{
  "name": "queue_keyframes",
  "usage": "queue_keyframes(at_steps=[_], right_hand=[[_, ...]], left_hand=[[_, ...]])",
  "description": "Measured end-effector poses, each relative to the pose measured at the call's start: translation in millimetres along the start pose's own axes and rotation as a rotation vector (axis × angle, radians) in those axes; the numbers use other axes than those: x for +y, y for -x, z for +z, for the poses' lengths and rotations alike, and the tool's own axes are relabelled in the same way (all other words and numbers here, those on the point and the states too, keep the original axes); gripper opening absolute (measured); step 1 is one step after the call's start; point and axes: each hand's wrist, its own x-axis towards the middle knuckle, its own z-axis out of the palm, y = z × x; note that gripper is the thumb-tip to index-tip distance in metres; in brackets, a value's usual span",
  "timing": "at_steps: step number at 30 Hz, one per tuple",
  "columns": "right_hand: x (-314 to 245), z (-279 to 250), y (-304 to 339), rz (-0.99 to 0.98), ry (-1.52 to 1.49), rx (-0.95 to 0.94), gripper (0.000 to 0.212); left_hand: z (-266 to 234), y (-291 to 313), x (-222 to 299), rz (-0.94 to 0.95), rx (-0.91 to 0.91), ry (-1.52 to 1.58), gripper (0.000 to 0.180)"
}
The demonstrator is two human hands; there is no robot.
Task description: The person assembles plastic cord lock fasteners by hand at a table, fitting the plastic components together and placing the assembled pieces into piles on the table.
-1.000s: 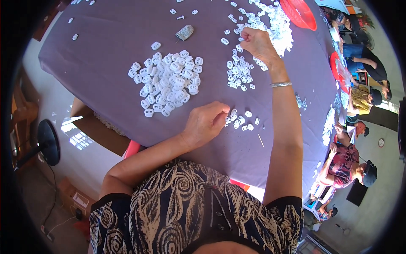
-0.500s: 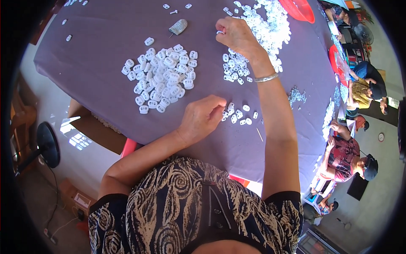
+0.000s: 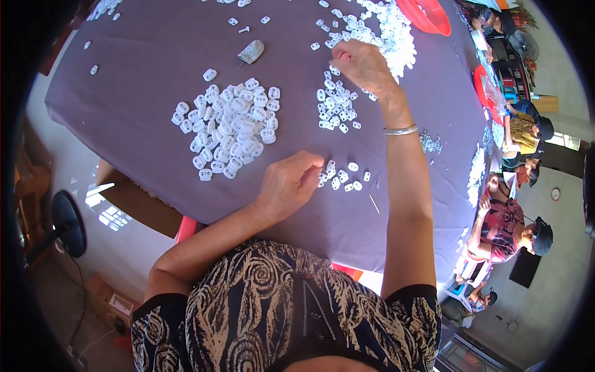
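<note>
My left hand (image 3: 289,188) rests near the table's front edge with thumb and fingers pressed together; whatever is in the pinch is hidden. Right beside its fingertips lies a small scatter of white two-holed plastic pieces (image 3: 335,183). My right hand (image 3: 365,67), a silver bangle on its wrist, is over the near left side of a big white heap (image 3: 396,40). Its fingers are curled inward, and I cannot make out what they hold. Just below that hand sits a group of smaller white pieces (image 3: 335,106). A larger pile of similar pieces (image 3: 232,127) lies farther left.
A grey cloth-like thimble shape (image 3: 251,52) and a small screw-like piece (image 3: 243,30) lie at the back. A thin stick (image 3: 374,203) is near the front. Red basket (image 3: 427,15) stands far right, blue-grey bits (image 3: 431,142) nearer. Several people sit along the right.
My right hand has shifted right toward the big heap, and the white piece seen at its fingertips no longer shows. The left hand stays pinched by the scatter. The whole view has shifted slightly.
</note>
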Motion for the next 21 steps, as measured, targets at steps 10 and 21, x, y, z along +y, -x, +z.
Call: queue_keyframes(at_steps=[10, 21], right_hand=[[22.5, -4.5, 5.2, 0.078, 0.223, -0.148, 0.011], [18.6, 34.5, -40.9, -0.004, 0.392, 0.155, 0.022]], left_hand=[[-2.0, -0.1, 0.1, -0.025, -0.007, -0.026, 0.011], [0.2, -2.0, 1.9, -0.027, -0.011, -0.027, 0.012]])
